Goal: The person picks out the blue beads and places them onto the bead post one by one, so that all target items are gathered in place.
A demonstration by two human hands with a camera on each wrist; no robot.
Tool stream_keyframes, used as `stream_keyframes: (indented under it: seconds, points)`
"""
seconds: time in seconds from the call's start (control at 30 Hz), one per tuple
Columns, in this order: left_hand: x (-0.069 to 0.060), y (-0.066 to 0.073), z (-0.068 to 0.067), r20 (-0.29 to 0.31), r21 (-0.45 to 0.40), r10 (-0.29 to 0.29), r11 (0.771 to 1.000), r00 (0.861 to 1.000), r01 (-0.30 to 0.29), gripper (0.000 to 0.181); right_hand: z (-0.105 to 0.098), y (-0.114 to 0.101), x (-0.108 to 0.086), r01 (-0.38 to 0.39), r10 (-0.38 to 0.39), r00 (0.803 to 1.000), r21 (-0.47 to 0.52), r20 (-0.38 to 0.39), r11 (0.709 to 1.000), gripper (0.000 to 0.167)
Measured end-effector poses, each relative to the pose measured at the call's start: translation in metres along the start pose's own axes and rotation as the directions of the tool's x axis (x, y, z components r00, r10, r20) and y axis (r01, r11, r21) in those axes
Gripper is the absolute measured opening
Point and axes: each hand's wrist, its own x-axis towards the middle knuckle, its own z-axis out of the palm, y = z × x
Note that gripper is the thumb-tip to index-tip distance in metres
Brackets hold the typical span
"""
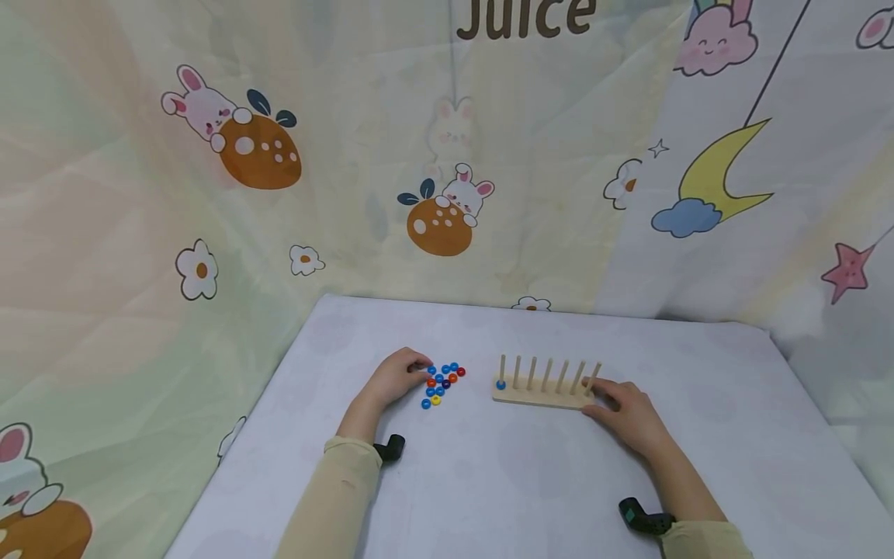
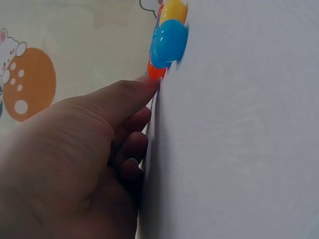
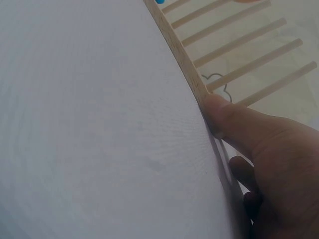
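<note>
Right hand (image 1: pixel 625 413) pinches the pegboard (image 1: pixel 538 399), partly hiding its end; I cannot tell whether left hand (image 1: pixel 395 378) pinches a bead (image 1: pixel 431 382).

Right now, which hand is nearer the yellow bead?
Left. The left hand is close, left of the yellow bead; the right hand grips the peg rack, farther right.

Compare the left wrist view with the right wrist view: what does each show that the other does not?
Only the left wrist view shows the left hand, a yellow bead and an orange-red bead.
Only the right wrist view shows the right hand, gripping the wooden peg board.
Both share the white tabletop, the printed backdrop and at least one blue bead.
</note>
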Motion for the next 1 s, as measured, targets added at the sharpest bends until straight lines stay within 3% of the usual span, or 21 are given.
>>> stream_keyframes:
  seconds: [0.7, 1.0]
  points:
    - [0.0, 0.008, 0.001, 0.001, 0.009, -0.024, 1.0, 1.0, 0.024, 0.021, 0.0, -0.002, -0.002, -0.002, 0.002, 1.0, 0.006, -0.011, 1.0, 0.055]
    - [0.002, 0.023, -0.006, -0.009, -0.019, -0.041, 0.999, 0.999, 0.04, 0.02, -0.001, -0.002, -0.001, 0.014, -0.014, 1.0, 0.007, -0.019, 1.0, 0.055]
